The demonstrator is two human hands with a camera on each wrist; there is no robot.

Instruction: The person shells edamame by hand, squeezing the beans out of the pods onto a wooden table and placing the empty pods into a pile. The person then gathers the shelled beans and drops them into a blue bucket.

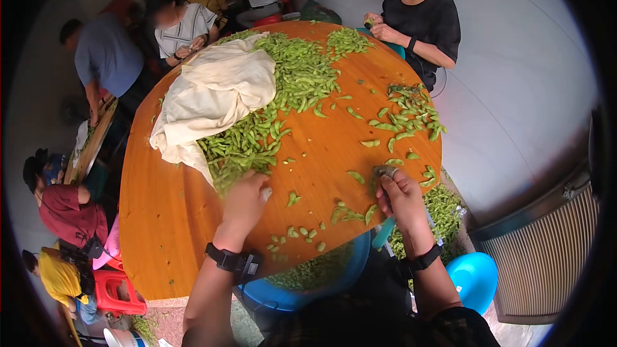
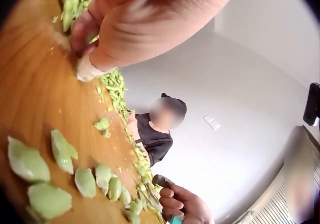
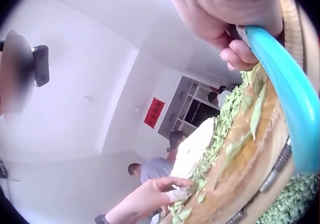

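My left hand [image 1: 244,202] reaches down to the near end of a heap of green soybean pods [image 1: 241,148]. Its fingers are at the pods, and the thumb, apart from them, wears a white wrap [image 2: 87,69]. My right hand [image 1: 402,202] is over the table's right front edge and grips a tool with a curved teal handle [image 3: 287,88]. A dark grey rounded piece [image 2: 162,180] shows at that hand's fingertips; the rest of the tool is hidden in the palm. Shelled beans [image 1: 302,232] and loose pods [image 1: 347,213] lie between the hands.
A cream cloth [image 1: 222,83] covers part of the heap on the round wooden table [image 1: 167,231]. Below the front edge stands a blue basin [image 1: 353,266] of beans. Another blue basin [image 1: 475,279] and a slatted panel [image 1: 540,244] are at right. Several people sit or stand around.
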